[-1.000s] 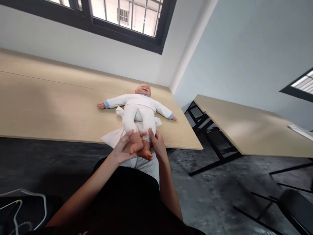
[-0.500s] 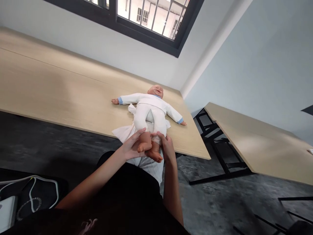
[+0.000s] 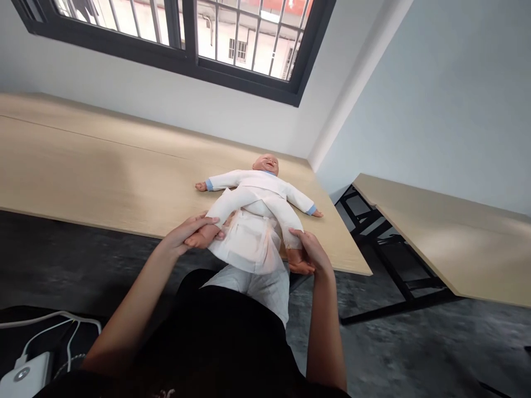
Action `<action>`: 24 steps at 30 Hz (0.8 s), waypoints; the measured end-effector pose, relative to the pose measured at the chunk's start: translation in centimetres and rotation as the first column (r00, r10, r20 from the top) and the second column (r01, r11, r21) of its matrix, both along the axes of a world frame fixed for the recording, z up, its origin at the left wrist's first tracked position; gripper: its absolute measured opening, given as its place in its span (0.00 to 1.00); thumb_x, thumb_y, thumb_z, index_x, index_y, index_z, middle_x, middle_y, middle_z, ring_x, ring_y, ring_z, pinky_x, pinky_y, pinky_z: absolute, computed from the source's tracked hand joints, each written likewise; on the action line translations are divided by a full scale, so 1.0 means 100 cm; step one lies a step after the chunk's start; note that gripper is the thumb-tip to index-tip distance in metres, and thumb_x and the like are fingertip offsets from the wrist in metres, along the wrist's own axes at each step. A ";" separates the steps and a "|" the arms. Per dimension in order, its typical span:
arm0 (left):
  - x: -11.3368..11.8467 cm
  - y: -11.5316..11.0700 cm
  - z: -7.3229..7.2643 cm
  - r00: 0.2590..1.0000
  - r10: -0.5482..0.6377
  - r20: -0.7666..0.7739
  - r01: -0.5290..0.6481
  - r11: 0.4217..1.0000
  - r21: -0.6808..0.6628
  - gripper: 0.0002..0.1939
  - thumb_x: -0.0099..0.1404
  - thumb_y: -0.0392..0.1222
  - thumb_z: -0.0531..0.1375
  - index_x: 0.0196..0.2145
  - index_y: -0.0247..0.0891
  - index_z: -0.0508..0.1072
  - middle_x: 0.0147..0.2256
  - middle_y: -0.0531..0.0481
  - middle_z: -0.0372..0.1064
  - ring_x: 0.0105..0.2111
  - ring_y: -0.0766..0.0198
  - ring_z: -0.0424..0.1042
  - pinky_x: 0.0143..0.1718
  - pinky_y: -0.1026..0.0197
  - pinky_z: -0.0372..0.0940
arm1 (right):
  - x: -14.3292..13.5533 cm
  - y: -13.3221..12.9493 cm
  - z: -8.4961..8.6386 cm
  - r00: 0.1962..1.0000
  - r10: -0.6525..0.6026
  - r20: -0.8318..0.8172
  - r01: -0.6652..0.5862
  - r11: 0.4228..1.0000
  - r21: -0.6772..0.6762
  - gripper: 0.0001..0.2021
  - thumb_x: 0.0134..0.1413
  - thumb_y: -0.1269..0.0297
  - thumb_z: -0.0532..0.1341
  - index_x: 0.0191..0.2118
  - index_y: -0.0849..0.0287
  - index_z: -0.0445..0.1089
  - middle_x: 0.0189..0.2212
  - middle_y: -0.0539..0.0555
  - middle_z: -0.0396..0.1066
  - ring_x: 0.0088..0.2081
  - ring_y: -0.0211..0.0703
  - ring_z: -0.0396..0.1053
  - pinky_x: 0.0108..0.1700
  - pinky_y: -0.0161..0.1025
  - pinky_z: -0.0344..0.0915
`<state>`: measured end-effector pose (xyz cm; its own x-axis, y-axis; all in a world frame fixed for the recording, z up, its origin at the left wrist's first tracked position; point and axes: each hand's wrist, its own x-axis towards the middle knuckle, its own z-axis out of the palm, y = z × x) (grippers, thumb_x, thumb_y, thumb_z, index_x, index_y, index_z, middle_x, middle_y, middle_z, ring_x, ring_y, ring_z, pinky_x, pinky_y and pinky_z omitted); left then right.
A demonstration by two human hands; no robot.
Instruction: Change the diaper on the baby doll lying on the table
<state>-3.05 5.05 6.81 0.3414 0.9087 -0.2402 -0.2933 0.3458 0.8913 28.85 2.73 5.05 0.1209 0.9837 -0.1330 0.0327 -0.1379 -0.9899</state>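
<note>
A baby doll [image 3: 259, 181] in a white outfit with blue cuffs lies on its back on the wooden table [image 3: 136, 182], head toward the wall and arms spread. Its legs are parted wide. My left hand [image 3: 193, 231] is closed around the lower leg on the left, just above the foot. On the other side, my right hand [image 3: 311, 247] grips the other lower leg near the ankle. Between the legs a white diaper [image 3: 249, 240] lies spread, its near end reaching past the table's front edge. Part of the diaper under the doll is hidden.
A second wooden table [image 3: 440, 237] with a black folding frame stands to the right. Behind the doll are the wall and a barred window [image 3: 244, 38]. At lower left lies a white device [image 3: 27, 378] with cables.
My hands have moved apart, spreading the doll's legs from close together to wide open. The diaper between them now shows. The view has tilted up slightly.
</note>
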 end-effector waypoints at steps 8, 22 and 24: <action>0.001 0.014 0.003 0.979 0.059 -0.194 -0.029 0.987 0.155 0.26 0.49 0.43 0.73 0.45 0.37 0.74 0.43 0.45 0.77 0.43 0.56 0.76 0.45 0.61 0.69 | 0.006 0.000 0.006 0.955 -0.046 0.293 0.028 0.997 0.065 0.18 0.49 0.49 0.64 0.33 0.62 0.74 0.33 0.56 0.76 0.38 0.52 0.71 0.40 0.42 0.66; 0.026 0.030 -0.019 0.995 0.052 -0.080 -0.034 0.975 0.218 0.28 0.50 0.47 0.73 0.47 0.37 0.72 0.44 0.47 0.76 0.43 0.57 0.75 0.46 0.58 0.67 | -0.124 -0.059 -0.027 0.357 -0.077 0.931 -0.538 0.798 0.272 0.37 0.55 0.65 0.65 0.68 0.69 0.53 0.68 0.67 0.52 0.69 0.58 0.49 0.68 0.56 0.53; 0.029 0.032 -0.021 0.994 0.087 -0.067 -0.070 0.972 0.225 0.27 0.51 0.47 0.72 0.47 0.38 0.72 0.43 0.48 0.76 0.43 0.57 0.74 0.47 0.58 0.67 | -0.127 -0.054 -0.038 0.339 -0.100 0.936 -0.517 0.811 0.274 0.35 0.55 0.71 0.62 0.68 0.68 0.53 0.68 0.66 0.52 0.69 0.57 0.49 0.68 0.57 0.52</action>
